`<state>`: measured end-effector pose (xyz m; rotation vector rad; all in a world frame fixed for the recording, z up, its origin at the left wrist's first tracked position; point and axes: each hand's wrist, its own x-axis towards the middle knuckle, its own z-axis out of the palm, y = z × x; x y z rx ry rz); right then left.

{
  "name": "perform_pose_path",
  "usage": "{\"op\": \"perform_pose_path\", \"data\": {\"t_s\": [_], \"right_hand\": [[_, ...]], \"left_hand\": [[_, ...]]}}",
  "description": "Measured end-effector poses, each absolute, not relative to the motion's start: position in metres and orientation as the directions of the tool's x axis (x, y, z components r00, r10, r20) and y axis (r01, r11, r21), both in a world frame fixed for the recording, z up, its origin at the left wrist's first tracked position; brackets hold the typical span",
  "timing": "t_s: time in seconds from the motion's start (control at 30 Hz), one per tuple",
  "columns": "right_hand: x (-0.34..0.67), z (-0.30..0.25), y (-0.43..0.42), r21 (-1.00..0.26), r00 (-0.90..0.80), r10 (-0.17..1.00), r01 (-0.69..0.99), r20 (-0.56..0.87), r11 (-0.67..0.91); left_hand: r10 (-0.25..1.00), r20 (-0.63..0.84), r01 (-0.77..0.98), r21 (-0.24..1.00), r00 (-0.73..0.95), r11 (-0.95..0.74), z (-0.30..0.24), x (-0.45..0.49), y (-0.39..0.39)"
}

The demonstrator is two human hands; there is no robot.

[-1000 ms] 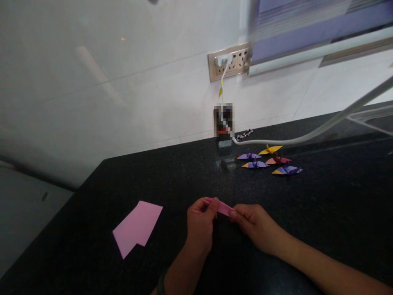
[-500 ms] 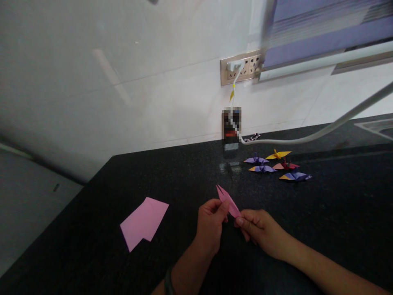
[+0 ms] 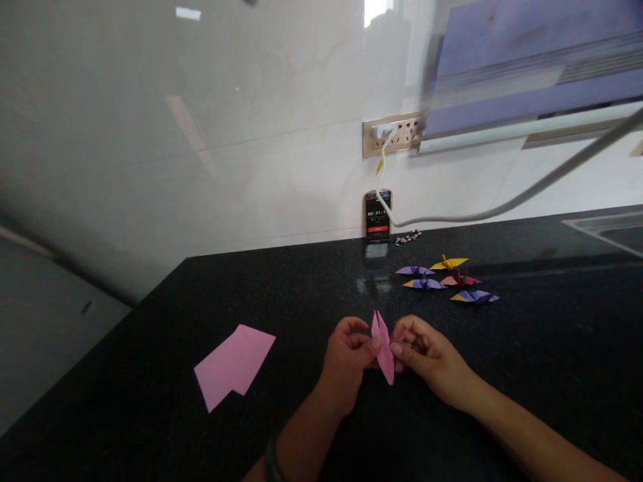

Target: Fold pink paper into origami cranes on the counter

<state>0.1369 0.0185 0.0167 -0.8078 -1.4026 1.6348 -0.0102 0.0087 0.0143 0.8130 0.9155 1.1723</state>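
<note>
Blk. phone (image 3: 374,224) w/ nos. on its screen stands by the white wall (image 3: 251,187), at the back of the blk. counter (image 3: 291,278). White plug (image 3: 382,130) is in the wall socket (image 3: 368,148) above; its cord (image 3: 472,218), w/ yellow tag (image 3: 380,167), dips past the phone, then goes R. Blk.-&-white beads (image 3: 408,237) lie next to the phone.

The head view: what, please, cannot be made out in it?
In the head view:
Folded pink paper: underside faces away; the left hand covers part.
Phone: last timer digit, behind the cable; smaller text, too small.
Cable's far end: cut off by the right edge.
</note>
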Motion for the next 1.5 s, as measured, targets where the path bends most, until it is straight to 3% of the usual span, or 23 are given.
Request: {"op": "perform_pose_path", "data": {"t_s": [0.13, 0.23, 0.4, 0.5, 0.57, 0.73, 0.93, 1.1, 1.33, 1.5], "right_hand": [[0.137, 0.015, 0.015, -0.969, -0.477, 0.877, -0.240, 0.063, -0.061], [0.140, 0.012, 0.016, -0.984, -0.485, 0.870, -0.180, 0.087, -0.003], [0.150, 0.017, 0.018, -0.973, -0.442, 0.875, 0.018, 0.197, 0.229], [0.154, 0.025, 0.018, -0.862, -0.479, 0.817, 0.208, 0.322, 0.462], [0.155, 0.030, 0.018, -0.808, -0.507, 0.796, 0.284, 0.331, 0.516], [0.151, 0.037, 0.023, -0.787, -0.533, 0.802, 0.357, 0.271, 0.503], [0.153, 0.035, 0.025, -0.793, -0.534, 0.820, 0.402, 0.204, 0.459], [0.155, 0.027, 0.020, -0.897, -0.484, 0.867, 0.323, 0.116, 0.301], [0.159, 0.027, 0.014, -0.888, -0.504, 0.852, 0.318, 0.139, 0.333], [0.158, 0.021, 0.014, -0.941, -0.479, 0.874, 0.250, 0.084, 0.227]], "left_hand": [[0.985, -0.086, -0.367, 0.920, 0.150, 0.136, 0.020, -0.007, 0.006], [0.981, -0.061, -0.323, 0.939, 0.185, 0.120, 0.022, -0.006, 0.004], [0.970, -0.089, -0.301, 0.941, 0.227, 0.156, 0.019, -0.010, 0.005], [0.973, -0.061, -0.235, 0.965, 0.224, 0.114, 0.021, -0.012, 0.006], [0.974, -0.035, -0.195, 0.978, 0.224, 0.080, 0.025, -0.012, 0.006], [0.975, 0.001, -0.176, 0.984, 0.222, 0.039, 0.027, -0.014, 0.006], [0.972, -0.071, -0.245, 0.961, 0.224, 0.126, 0.019, -0.013, 0.007], [0.963, -0.067, -0.232, 0.964, 0.259, 0.130, 0.020, -0.008, 0.003], [0.970, -0.148, -0.136, 0.975, 0.193, 0.176, 0.021, -0.004, 0.001], [0.984, -0.100, -0.064, 0.992, 0.144, 0.110, 0.017, -0.003, 0.001]]}}
